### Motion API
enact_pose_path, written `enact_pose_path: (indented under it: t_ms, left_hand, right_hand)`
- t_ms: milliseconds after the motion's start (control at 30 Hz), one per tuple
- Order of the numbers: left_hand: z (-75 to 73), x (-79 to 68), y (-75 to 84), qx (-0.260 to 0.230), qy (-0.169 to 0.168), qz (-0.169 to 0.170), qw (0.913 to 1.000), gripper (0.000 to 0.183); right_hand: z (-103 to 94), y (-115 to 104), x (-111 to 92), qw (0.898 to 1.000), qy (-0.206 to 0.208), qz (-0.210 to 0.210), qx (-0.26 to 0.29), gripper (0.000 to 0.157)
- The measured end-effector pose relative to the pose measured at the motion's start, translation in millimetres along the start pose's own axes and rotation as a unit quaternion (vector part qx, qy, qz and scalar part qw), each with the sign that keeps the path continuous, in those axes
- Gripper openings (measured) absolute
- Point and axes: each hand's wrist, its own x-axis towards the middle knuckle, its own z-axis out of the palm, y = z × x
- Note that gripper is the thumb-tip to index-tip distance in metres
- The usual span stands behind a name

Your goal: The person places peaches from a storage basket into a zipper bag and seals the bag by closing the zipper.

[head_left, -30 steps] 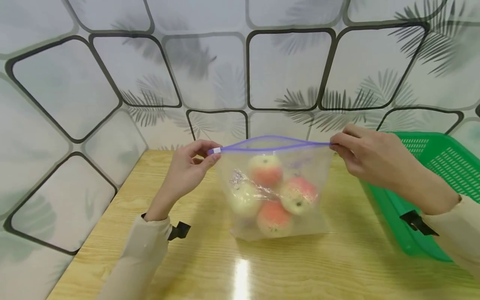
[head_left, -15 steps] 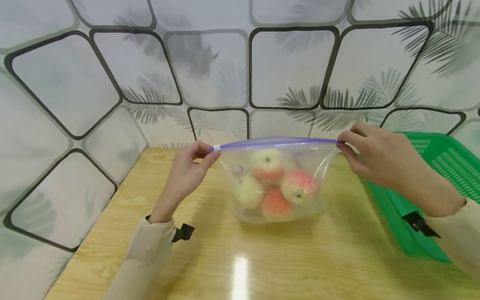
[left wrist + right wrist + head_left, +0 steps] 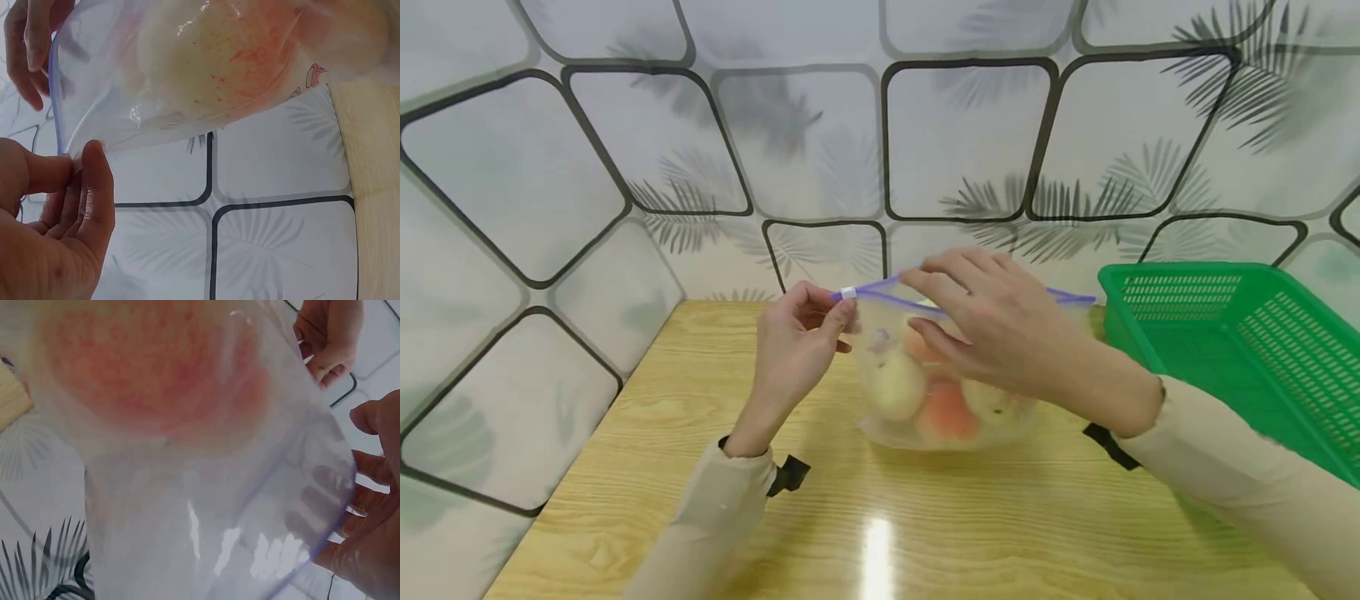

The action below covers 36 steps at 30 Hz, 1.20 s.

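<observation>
A clear zip bag (image 3: 880, 435) with a purple zip edge holds several pale yellow and red apples (image 3: 895, 385), seen through the plastic. At its upper left corner, my left hand (image 3: 797, 354) pinches the edge by the white slider (image 3: 848, 292); the left wrist view shows thumb and finger on that corner. My right hand (image 3: 1007, 325) is over the middle of the bag mouth, hiding part of the zip and fruit. In the right wrist view, that hand's fingers (image 3: 369, 469) are at the far side of the rim, thumb apart. The zip edge gapes between its two sides.
A green plastic basket (image 3: 1126, 329) stands to the right, behind the right forearm. The wooden table (image 3: 700, 392) meets a patterned wall covering (image 3: 966, 142) at the back and left. Black straps (image 3: 790, 475) show at both cuffs.
My right hand has let go of the bag's right corner and moved left to the middle of the mouth. The zip edge, pulled nearly straight half a second ago, now gapes. Left hand still pinches its corner.
</observation>
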Motion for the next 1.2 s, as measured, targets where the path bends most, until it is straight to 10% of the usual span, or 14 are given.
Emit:
enact_pose_path:
  t_ms: [600, 1200]
  left_hand:
    - [-6.6, -8.2, 13.6, -0.001, -0.073, 0.064, 0.9953, 0.007]
    - [-4.6, -14.7, 13.9, 0.023, -0.035, 0.072, 0.9965, 0.004]
  right_hand:
    - [45.2, 6, 17, 0.995, 0.046, -0.081, -0.025, 0.013]
    - [40.1, 5, 14, 0.997, 0.007, -0.074, 0.014, 0.007]
